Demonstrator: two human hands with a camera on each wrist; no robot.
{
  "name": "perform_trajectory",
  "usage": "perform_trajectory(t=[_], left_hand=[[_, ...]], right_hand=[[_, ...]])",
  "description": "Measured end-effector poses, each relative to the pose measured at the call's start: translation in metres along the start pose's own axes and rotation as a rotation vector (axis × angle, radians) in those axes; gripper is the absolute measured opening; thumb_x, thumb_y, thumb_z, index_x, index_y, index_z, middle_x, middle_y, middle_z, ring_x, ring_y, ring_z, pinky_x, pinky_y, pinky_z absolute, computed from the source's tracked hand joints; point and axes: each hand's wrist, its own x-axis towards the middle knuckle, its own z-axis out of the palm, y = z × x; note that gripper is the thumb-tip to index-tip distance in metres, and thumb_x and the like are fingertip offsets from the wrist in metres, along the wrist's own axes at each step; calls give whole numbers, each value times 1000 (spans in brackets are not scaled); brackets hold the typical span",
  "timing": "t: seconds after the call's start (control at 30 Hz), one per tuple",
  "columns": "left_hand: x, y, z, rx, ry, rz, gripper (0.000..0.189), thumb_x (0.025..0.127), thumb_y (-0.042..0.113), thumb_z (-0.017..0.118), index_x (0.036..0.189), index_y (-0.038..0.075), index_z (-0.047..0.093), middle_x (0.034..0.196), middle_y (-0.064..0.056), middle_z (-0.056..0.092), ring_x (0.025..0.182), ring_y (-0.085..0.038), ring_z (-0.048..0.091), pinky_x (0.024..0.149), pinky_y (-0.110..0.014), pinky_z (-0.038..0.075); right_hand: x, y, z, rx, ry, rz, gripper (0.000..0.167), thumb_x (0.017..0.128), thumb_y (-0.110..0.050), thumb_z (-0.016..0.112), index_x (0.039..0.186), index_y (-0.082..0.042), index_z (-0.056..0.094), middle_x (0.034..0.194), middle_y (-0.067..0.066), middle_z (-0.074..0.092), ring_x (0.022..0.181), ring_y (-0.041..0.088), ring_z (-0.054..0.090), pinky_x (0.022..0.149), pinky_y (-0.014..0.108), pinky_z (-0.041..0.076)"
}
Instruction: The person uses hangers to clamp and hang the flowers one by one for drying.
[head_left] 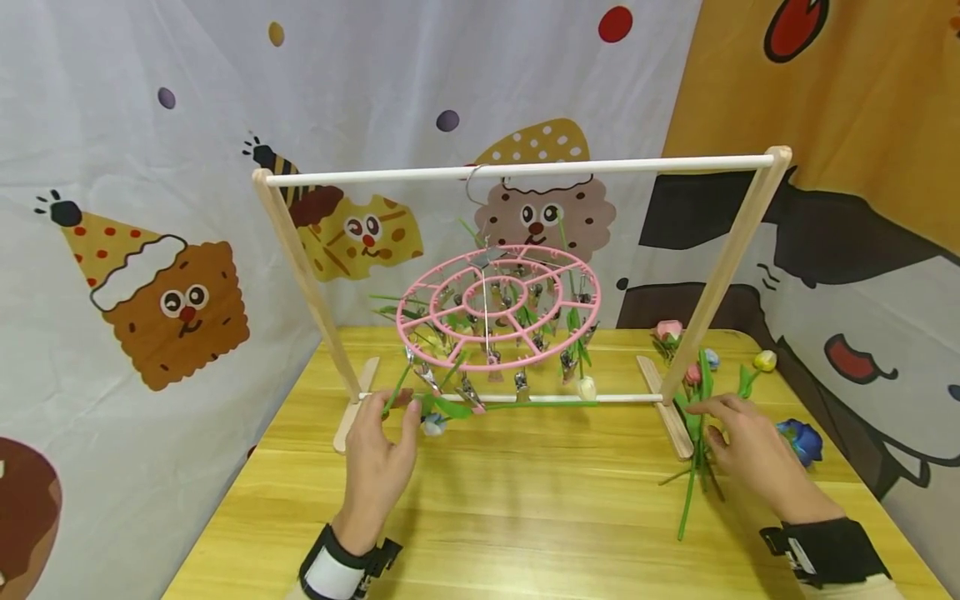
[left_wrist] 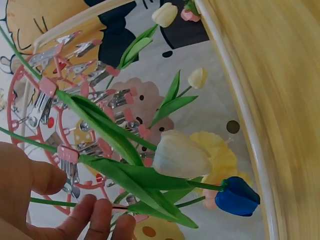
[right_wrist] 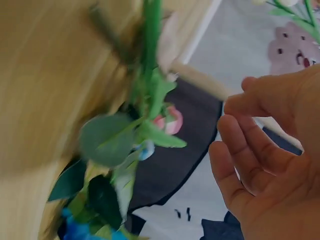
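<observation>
A pink round clip hanger (head_left: 408,333) hangs by its hook from a white bar, with artificial flowers in several of its metal clips. My left hand (head_left: 378,454) is at its front left edge, thumb and fingers apart beside a pink-tipped clip (left_wrist: 68,154). That clip holds the green stem of a blue tulip (left_wrist: 240,196); a white tulip (left_wrist: 181,155) hangs beside it. At the right, my right hand (head_left: 750,446) hovers by a pile of artificial flower stems (head_left: 697,450). In the right wrist view its fingers are loosely bent, holding nothing visible.
The wooden stand (head_left: 720,275) has two uprights, flat feet and a low white crossbar (head_left: 630,398). A blue flower (head_left: 801,442), a yellow tulip (head_left: 765,361) and a pink rose (head_left: 667,331) lie at the table's right side. A cartoon-printed curtain (head_left: 360,92) surrounds the table.
</observation>
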Motion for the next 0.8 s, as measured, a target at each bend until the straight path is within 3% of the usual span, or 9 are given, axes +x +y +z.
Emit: perform_trajectory(t=[0.17,0.37,0.47,0.63,0.8], left_hand=[[-7,1,1,39,-25,30,7,109,9,82,113,6,77,107,-9,80,101,-25,78,89,-46,66],[-19,8,10,20,-165,45,8,110,10,81,105,15,77,98,3,79,91,-13,76,82,-33,69],[-25,12,15,9,-242,41,9,111,12,80,105,18,78,98,5,80,91,-11,76,81,-29,67],[-34,17,23,-44,-374,-18,5,113,17,78,111,19,82,105,8,83,98,-9,78,85,-33,70],[-39,21,30,-66,-441,-1,5,114,19,78,114,22,82,110,8,83,100,-9,77,87,-39,71]], right_hand=[[-5,16,3,-45,-103,-17,55,79,23,86,125,-7,87,122,23,75,94,34,71,62,25,46],[-5,24,9,-58,-220,-5,54,82,21,85,124,-13,88,127,24,75,93,31,73,62,27,51],[-7,26,14,-60,-224,-14,47,84,18,89,117,-15,89,122,20,77,94,32,76,65,34,59],[-10,29,19,-63,-219,-16,37,85,12,95,104,-19,88,107,8,77,94,31,79,68,42,65],[-11,31,21,-79,-206,-17,35,86,8,96,98,-23,85,99,0,75,86,21,75,65,36,61]])
